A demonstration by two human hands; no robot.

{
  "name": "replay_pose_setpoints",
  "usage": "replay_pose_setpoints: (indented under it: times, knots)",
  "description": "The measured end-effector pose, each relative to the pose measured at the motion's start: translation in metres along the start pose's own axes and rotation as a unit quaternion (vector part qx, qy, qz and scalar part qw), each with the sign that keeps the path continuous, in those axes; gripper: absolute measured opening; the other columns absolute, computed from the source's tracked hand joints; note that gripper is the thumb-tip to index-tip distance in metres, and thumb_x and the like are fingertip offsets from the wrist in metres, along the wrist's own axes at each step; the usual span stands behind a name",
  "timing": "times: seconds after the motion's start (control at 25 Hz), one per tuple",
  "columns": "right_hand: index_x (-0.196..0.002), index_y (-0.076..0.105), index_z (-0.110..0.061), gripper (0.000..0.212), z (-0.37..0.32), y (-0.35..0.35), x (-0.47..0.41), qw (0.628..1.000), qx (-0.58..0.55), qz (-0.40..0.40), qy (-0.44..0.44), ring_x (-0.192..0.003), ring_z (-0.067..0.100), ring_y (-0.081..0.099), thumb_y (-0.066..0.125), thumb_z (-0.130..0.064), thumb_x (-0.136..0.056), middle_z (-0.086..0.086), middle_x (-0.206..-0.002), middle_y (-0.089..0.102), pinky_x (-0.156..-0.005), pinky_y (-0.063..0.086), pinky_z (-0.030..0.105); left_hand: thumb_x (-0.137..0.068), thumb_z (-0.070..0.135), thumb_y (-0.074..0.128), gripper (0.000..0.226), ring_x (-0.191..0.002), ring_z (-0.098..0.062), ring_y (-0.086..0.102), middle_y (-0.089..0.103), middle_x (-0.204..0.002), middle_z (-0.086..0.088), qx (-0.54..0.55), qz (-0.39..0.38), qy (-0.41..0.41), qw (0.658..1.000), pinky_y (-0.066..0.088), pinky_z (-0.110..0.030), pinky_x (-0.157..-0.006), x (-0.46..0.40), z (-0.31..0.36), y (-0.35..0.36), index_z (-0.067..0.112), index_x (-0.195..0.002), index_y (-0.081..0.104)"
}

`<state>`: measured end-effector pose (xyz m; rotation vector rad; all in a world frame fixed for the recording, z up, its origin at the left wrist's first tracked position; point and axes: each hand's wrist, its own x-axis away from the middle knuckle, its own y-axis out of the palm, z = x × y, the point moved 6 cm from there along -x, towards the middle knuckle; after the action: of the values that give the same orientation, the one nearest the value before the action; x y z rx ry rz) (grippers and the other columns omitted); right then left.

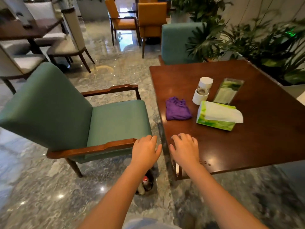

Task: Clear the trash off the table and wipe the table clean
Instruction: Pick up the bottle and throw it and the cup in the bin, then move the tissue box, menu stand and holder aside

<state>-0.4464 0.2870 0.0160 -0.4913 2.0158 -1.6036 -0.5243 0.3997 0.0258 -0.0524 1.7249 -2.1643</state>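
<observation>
1. Both hands were empty, fingers loosely spread, palms down: the right hand [184,148] over the near corner of the table [257,146], the left hand [145,150] beside it, past the table's edge, near the chair's armrest [92,148].
2. Below the left hand a dark bin [147,185] on the floor held a bottle and scraps.
3. The purple cloth [178,109] lay folded farther in, beside the tissue pack [217,115] and a small bottle [202,90].
4. No loose trash showed, so clearing seemed done; wiping had not begun. The next move probably called for reaching forward to the cloth.
</observation>
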Motion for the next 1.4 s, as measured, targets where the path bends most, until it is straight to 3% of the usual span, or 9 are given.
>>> replay_pose_setpoints:
  times: [0.32, 0.64, 0.84, 0.96, 1.04, 1.16, 1.24, 1.4]
  knots:
    - [-0.118, 0.058, -0.023, 0.034, 0.133, -0.025, -0.027, 0.999, -0.011, -0.033, -0.007, -0.110, 0.024, 0.049, 0.053, -0.034, -0.087, 0.002, -0.116, 0.057, -0.096, 0.033, 0.040, -0.092, 0.037, 0.046, 0.035, -0.098, -0.022, 0.059, 0.063, -0.108, -0.002, 0.049, -0.001, -0.035, 0.998, 0.042, -0.034, -0.080, -0.052, 0.108, 0.047, 0.014, -0.118, 0.056]
    - [-0.121, 0.055, -0.022, 0.034, 0.250, -0.053, -0.033, 0.997, 0.012, -0.025, 0.069, -0.116, 0.023, 0.045, 0.049, -0.034, -0.090, 0.002, -0.122, 0.055, -0.100, 0.031, 0.039, -0.085, 0.039, 0.047, 0.045, -0.100, -0.028, 0.061, 0.064, -0.110, -0.007, 0.057, -0.006, 0.053, 0.997, 0.048, -0.040, -0.078, -0.106, 0.191, 0.096, 0.011, -0.117, 0.059]
    - [-0.123, 0.053, -0.023, 0.035, 0.324, -0.053, -0.057, 0.998, 0.014, -0.025, 0.053, -0.119, 0.021, 0.043, 0.049, -0.035, -0.090, 0.001, -0.126, 0.052, -0.103, 0.029, 0.039, -0.085, 0.039, 0.055, 0.050, -0.114, -0.023, 0.054, 0.056, -0.126, -0.004, 0.062, -0.030, 0.038, 0.997, 0.045, -0.037, -0.090, -0.128, 0.253, 0.140, 0.016, -0.129, 0.051]
    - [-0.126, 0.050, -0.025, 0.038, 0.370, -0.042, -0.087, 0.999, 0.002, -0.039, 0.018, -0.121, 0.020, 0.042, 0.049, -0.036, -0.090, 0.001, -0.129, 0.050, -0.104, 0.030, 0.040, -0.090, 0.044, 0.046, 0.054, -0.127, -0.018, 0.042, 0.045, -0.140, -0.001, 0.041, -0.053, -0.009, 0.998, 0.037, -0.034, -0.100, -0.148, 0.281, 0.175, 0.021, -0.138, 0.040]
    - [-0.127, 0.050, -0.024, 0.039, 0.395, -0.036, -0.109, 0.998, -0.006, -0.061, -0.029, -0.121, 0.021, 0.042, 0.049, -0.036, -0.089, 0.001, -0.130, 0.050, -0.103, 0.030, 0.040, -0.089, 0.046, 0.044, 0.054, -0.130, -0.019, 0.038, 0.042, -0.142, -0.001, 0.030, -0.054, -0.084, 0.995, 0.036, -0.036, -0.101, -0.156, 0.302, 0.198, 0.022, -0.138, 0.039]
    - [-0.124, 0.053, -0.021, 0.039, 0.418, -0.036, -0.132, 0.992, -0.016, -0.078, -0.101, -0.118, 0.025, 0.045, 0.052, -0.035, -0.088, 0.005, -0.127, 0.052, -0.100, 0.032, 0.042, -0.088, 0.050, 0.044, 0.056, -0.135, -0.023, 0.031, 0.037, -0.146, -0.007, 0.028, -0.045, -0.208, 0.977, 0.033, -0.045, -0.104, -0.154, 0.333, 0.218, 0.024, -0.138, 0.038]
    - [-0.123, 0.054, -0.019, 0.040, 0.422, -0.035, -0.144, 0.985, -0.029, -0.090, -0.145, -0.118, 0.028, 0.046, 0.055, -0.034, -0.086, 0.008, -0.128, 0.052, -0.099, 0.033, 0.044, -0.088, 0.056, 0.036, 0.062, -0.142, -0.024, 0.016, 0.021, -0.154, -0.008, 0.017, -0.069, -0.271, 0.960, 0.022, -0.052, -0.109, -0.153, 0.352, 0.234, 0.027, -0.142, 0.030]
    - [-0.132, 0.044, -0.020, 0.051, 0.403, -0.020, -0.173, 0.967, -0.038, -0.130, -0.214, -0.126, 0.030, 0.036, 0.052, -0.042, -0.087, 0.011, -0.138, 0.041, -0.099, 0.032, 0.045, -0.074, 0.070, 0.015, 0.081, -0.145, -0.026, 0.001, 0.005, -0.158, -0.005, 0.022, -0.099, -0.319, 0.942, 0.009, -0.065, -0.107, -0.163, 0.375, 0.272, 0.033, -0.146, 0.020]
